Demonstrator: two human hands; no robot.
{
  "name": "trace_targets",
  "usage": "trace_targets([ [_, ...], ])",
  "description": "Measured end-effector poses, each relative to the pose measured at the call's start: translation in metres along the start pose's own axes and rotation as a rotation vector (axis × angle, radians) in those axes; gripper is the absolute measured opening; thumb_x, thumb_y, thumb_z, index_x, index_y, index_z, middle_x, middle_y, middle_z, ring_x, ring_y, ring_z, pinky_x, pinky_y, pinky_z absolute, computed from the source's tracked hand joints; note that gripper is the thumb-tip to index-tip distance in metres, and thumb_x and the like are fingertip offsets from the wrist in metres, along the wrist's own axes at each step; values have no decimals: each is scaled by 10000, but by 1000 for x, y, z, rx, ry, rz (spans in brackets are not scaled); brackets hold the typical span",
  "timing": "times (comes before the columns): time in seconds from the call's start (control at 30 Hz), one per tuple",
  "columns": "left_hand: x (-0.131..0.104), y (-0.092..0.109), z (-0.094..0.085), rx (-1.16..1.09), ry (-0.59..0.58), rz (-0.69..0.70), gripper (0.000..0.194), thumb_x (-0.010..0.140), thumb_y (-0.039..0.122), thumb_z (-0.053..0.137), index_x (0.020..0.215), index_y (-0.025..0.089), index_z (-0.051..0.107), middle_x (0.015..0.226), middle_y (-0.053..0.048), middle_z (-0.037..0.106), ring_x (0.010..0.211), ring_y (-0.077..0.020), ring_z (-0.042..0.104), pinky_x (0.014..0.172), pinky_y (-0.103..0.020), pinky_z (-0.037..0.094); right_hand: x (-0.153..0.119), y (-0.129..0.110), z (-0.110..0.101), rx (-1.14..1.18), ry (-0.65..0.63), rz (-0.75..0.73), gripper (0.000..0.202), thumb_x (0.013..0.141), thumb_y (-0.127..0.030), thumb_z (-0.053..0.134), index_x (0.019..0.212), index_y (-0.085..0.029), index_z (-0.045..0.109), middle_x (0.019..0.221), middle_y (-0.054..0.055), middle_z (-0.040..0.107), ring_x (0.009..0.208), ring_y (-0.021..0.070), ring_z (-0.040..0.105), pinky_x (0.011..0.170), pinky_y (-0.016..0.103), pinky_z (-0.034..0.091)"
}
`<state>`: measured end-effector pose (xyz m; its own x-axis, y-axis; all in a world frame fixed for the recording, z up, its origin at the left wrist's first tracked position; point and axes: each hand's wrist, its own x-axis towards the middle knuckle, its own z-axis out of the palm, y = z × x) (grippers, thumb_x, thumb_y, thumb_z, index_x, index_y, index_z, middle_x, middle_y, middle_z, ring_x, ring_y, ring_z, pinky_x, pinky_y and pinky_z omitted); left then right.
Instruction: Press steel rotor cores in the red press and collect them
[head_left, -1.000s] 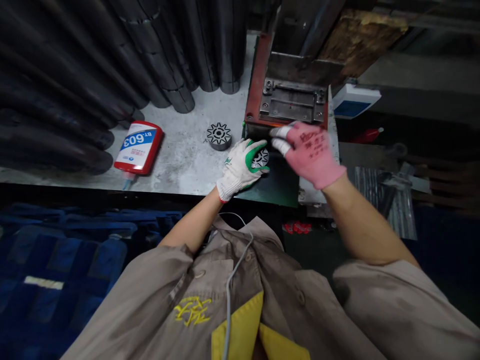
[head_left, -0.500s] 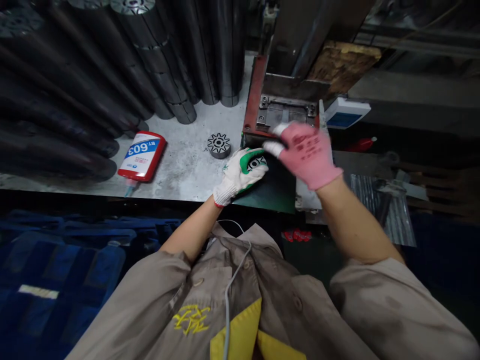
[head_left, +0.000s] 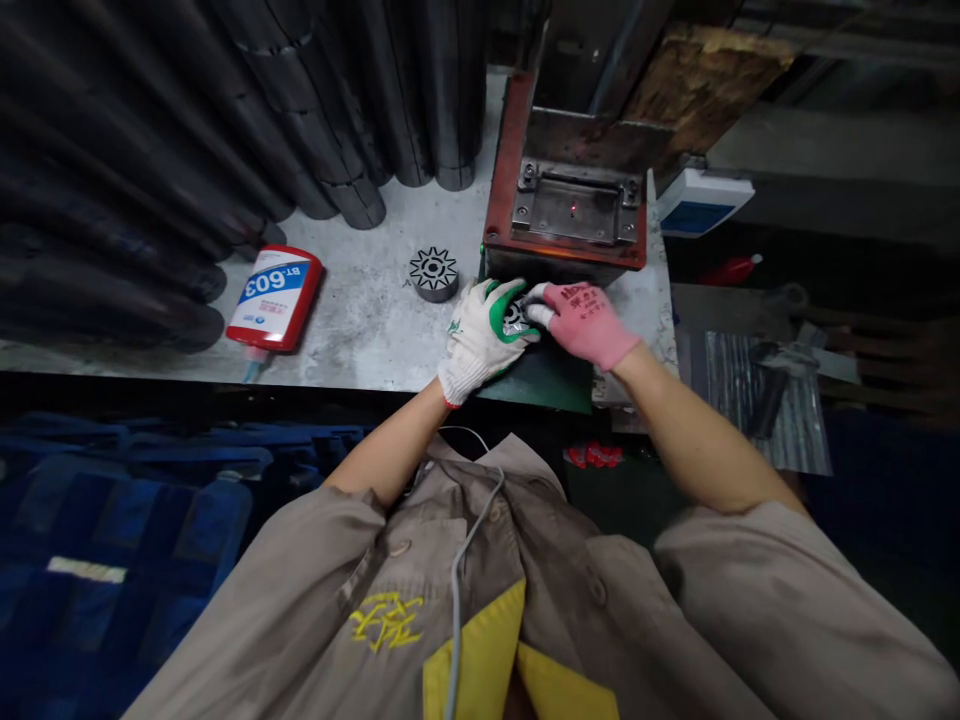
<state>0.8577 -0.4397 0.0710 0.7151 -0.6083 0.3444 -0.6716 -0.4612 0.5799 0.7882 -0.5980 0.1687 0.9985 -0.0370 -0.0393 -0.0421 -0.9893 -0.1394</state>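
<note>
My left hand (head_left: pixel 486 335), in a white knit glove with a green palm, curls round a slotted round metal core (head_left: pixel 514 318) above a dark green surface at the bench edge. My right hand (head_left: pixel 581 322) wears a pink glove with white fingertips. Its thumb and fingers are pinched together at the right side of that core; whether a small piece lies between them is hidden. A second slotted core (head_left: pixel 434 274) stands on the bench left of my hands, its star-like slots facing up.
A red bottle (head_left: pixel 275 300) with a blue and white label lies on the grey bench (head_left: pixel 360 335). Long dark stacks of cores (head_left: pixel 360 200) stand behind it. A press-like fixture (head_left: pixel 574 208) on a red base sits beyond my hands. Blue crates (head_left: pixel 127 530) are below left.
My right hand has come down and left from in front of the fixture to the core in my left hand. The fixture's plate is now uncovered, with a red light spot on it.
</note>
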Motion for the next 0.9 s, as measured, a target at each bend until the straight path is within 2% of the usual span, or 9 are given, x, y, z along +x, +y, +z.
trace_targets([
  [0.07, 1, -2, 1, -14, -38, 45, 805, 830, 705, 749, 1461, 228, 601, 1434, -108, 667, 1397, -335, 566, 1258, -499, 403, 1, -4, 2, -51, -116, 19, 257, 1056, -323, 551, 1077, -180, 764, 1041, 96, 804, 984, 238, 719, 879, 365, 507],
  [0.13, 0, -3, 2, -21, -35, 46, 802, 828, 695, 749, 1463, 229, 601, 1438, -107, 662, 1393, -335, 567, 1248, -502, 414, 1, -7, -12, -74, -151, -4, 252, 1063, -332, 558, 1054, -186, 763, 1032, 89, 807, 975, 221, 717, 885, 352, 502],
  [0.2, -2, -4, 2, -34, 8, 2, 843, 804, 746, 740, 1453, 221, 617, 1442, -137, 638, 1364, -340, 582, 1205, -495, 461, 2, -10, -37, -70, -89, 2, 310, 1095, -365, 499, 1183, -208, 751, 1118, 97, 800, 1020, 239, 714, 889, 368, 508],
  [0.3, -4, -4, -1, -68, 34, -29, 895, 794, 821, 703, 1450, 218, 627, 1448, -163, 611, 1359, -345, 581, 1180, -486, 486, 12, -9, -69, -149, 94, 145, 435, 1097, -461, 479, 1380, -195, 674, 1338, 169, 709, 1179, 334, 655, 917, 431, 504],
  [0.4, -3, -4, -9, -97, -27, 18, 871, 849, 838, 632, 1468, 225, 605, 1468, -145, 628, 1421, -345, 544, 1237, -502, 435, 27, -5, -79, -309, 112, 241, 454, 1038, -469, 597, 1271, -97, 715, 1393, 256, 621, 1238, 411, 582, 938, 470, 484],
  [0.5, -2, -4, -15, -115, -80, 105, 825, 910, 811, 573, 1483, 218, 587, 1480, -121, 648, 1445, -331, 538, 1295, -505, 363, 27, -5, -74, -319, 73, 212, 417, 1062, -428, 527, 1201, -98, 740, 1346, 247, 642, 1218, 411, 577, 929, 481, 475],
  [0.6, -2, -3, -13, -86, -77, 106, 815, 909, 772, 609, 1494, 205, 573, 1504, -128, 631, 1456, -340, 529, 1299, -520, 349, 10, -12, -61, -177, 43, 159, 426, 1094, -388, 406, 1294, -171, 713, 1327, 182, 693, 1187, 362, 606, 922, 461, 472],
  [0.73, -3, -2, -5, -25, -65, 61, 732, 911, 632, 672, 1494, 202, 566, 1508, -123, 630, 1467, -342, 517, 1309, -525, 321, -7, -28, -31, -78, -180, 23, 405, 1087, -288, 380, 1335, -176, 680, 1285, 134, 744, 1168, 291, 657, 922, 383, 462],
  [0.9, -2, -3, -8, -31, -120, 119, 583, 958, 499, 620, 1474, 230, 585, 1540, -71, 622, 1479, -321, 511, 1324, -520, 293, 1, -50, -14, -242, -360, -59, 403, 1029, -112, 364, 1248, -123, 702, 1159, 197, 771, 1066, 290, 714, 779, 348, 442],
])
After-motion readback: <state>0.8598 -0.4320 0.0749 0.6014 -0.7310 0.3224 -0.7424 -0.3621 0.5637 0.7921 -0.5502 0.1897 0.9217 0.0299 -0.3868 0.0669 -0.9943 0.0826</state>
